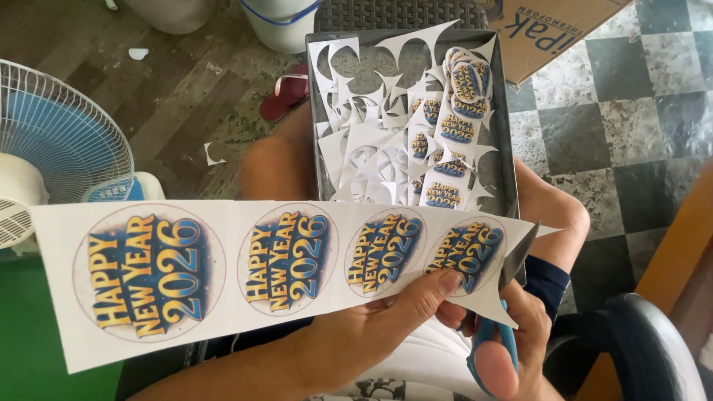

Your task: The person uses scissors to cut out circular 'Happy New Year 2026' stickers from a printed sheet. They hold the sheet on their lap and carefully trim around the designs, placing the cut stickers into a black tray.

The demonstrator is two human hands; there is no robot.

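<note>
- Head view, looking down at a lap: the left hand [386, 327] pinches a long paper strip [223, 275] of four round printed stickers, thumb pressed on the face of the rightmost circle, fingers hidden under the sheet
- The strip's long axis runs left to right across the frame, its free end far out to the left, its held end just beside the right hand [512, 341]
- The right hand is closed through the blue handles of a pair of scissors [505, 312]; the blades point up and away and meet the strip's right edge at the rightmost sticker [466, 256], so the cutting hand is the nearer one to the working end; whether the blades stand apart or closed I cannot tell
- Just beyond the strip, on the knees, sits a grey tray [507, 148] holding white paper offcuts [364, 148] on its left and cut-out round stickers [460, 96] piled on its right
- A white fan [52, 141] stands to the left, a cardboard box [557, 30] top right, a red slipper [286, 93] on the floor; none reaches between hands and strip
</note>
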